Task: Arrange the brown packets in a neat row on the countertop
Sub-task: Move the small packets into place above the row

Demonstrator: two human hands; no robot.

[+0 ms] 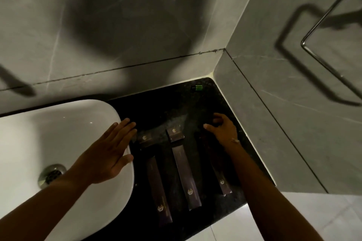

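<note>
Several brown packets lie side by side on the black countertop (pixel 168 107). Two long ones, the left long packet (pixel 159 190) and the middle long packet (pixel 186 178), point toward me. A third long packet (pixel 220 178) lies at the right, partly under my right forearm. Two short packets sit behind them: the left short packet (pixel 146 139) and the right short packet (pixel 175 134). My left hand (pixel 109 152) is flat and open over the sink rim, fingertips near the left short packet. My right hand (pixel 222 130) hovers with curled fingers at the far end of the right packet; whether it touches is unclear.
A white sink basin (pixel 58 133) with a metal drain (pixel 51 175) fills the left. Grey tiled walls close the back and right of the counter. A small green and black object (pixel 196 87) lies in the back corner. A metal towel ring (pixel 333 41) hangs on the right wall.
</note>
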